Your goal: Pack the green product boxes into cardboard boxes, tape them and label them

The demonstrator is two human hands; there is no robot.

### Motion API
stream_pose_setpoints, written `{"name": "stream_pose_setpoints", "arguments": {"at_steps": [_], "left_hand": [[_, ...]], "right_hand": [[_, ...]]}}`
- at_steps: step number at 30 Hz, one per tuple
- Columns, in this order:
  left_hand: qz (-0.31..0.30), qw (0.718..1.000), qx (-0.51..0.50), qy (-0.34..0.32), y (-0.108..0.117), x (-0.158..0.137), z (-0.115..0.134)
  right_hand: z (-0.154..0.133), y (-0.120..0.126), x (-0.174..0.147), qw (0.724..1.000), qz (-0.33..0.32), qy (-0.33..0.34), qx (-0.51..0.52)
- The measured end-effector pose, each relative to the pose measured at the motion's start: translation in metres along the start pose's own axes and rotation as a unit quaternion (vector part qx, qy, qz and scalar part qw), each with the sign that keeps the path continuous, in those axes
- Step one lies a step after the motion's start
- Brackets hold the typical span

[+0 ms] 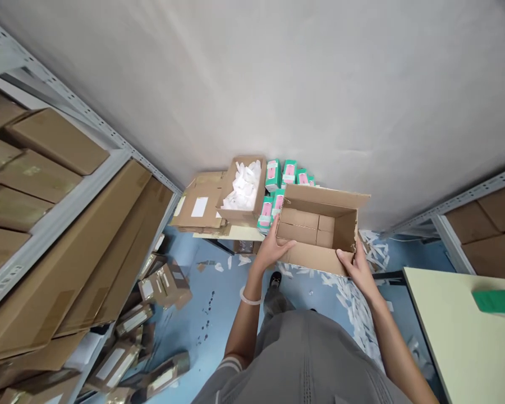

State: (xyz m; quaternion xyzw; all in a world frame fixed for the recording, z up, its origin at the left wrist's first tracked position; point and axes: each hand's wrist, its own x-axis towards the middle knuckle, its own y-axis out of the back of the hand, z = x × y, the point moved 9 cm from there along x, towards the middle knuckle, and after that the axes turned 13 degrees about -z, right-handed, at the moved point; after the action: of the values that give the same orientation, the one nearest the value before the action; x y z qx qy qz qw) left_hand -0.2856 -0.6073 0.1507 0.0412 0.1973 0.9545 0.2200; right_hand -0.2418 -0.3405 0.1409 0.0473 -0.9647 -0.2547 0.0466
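An open cardboard box point(311, 255) is held up in front of me, tilted so that its bare inside faces me. My left hand point(273, 247) is closed around its left side, thumb on the near flap. At the right near corner my right hand point(356, 262) grips the wall, thumb on the flap. Behind the box, several green-and-pink boxes point(273, 175) stand on the table against the wall. Left of them sits a carton point(238, 214) filled with white crumpled packing material point(244, 185).
Flattened cartons point(193, 205) are stacked on the table's left. Metal shelving point(79, 185) with brown boxes stands at left, more shelving at right. A pale table point(454, 331) carries a green box point(499, 302). Parcels point(164, 286) and white scraps point(353, 303) litter the blue floor.
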Motion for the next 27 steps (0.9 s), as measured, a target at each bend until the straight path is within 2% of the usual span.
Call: {"name": "stream_pose_setpoints", "arguments": {"at_steps": [4, 7, 11, 16, 18, 20, 22, 23, 25, 27], "left_hand": [[0.012, 1.0, 0.009, 0.006, 0.064, 0.026, -0.005], [0.009, 0.999, 0.028, 0.046, 0.096, 0.046, -0.021], [-0.021, 0.996, 0.033, 0.077, 0.11, 0.06, -0.045], [-0.041, 0.998, 0.022, 0.048, 0.126, 0.065, -0.064], [-0.022, 0.998, 0.03, 0.048, 0.143, 0.068, -0.076], [0.021, 0.995, 0.08, 0.064, 0.165, 0.073, -0.092], [0.055, 0.977, 0.173, 0.112, 0.184, 0.079, -0.112], [0.052, 0.963, 0.218, 0.151, 0.19, 0.083, -0.125], [0.013, 0.938, 0.268, 0.22, 0.193, 0.091, -0.153], [-0.041, 0.929, 0.261, 0.259, 0.187, 0.1, -0.176]], "right_hand": [[-0.034, -0.019, 0.058, 0.999, 0.012, 0.012, -0.033], [-0.049, -0.034, 0.091, 0.996, 0.022, -0.004, -0.083], [-0.063, -0.054, 0.113, 0.986, 0.018, -0.025, -0.165], [-0.066, -0.067, 0.117, 0.977, 0.032, -0.05, -0.204], [-0.067, -0.071, 0.117, 0.976, 0.029, -0.048, -0.211], [-0.067, -0.073, 0.118, 0.975, 0.026, -0.047, -0.214], [-0.067, -0.073, 0.118, 0.976, 0.027, -0.049, -0.212], [-0.066, -0.073, 0.118, 0.976, 0.029, -0.051, -0.21], [-0.064, -0.072, 0.119, 0.977, 0.034, -0.053, -0.204], [-0.062, -0.071, 0.12, 0.978, 0.037, -0.051, -0.201]]}}
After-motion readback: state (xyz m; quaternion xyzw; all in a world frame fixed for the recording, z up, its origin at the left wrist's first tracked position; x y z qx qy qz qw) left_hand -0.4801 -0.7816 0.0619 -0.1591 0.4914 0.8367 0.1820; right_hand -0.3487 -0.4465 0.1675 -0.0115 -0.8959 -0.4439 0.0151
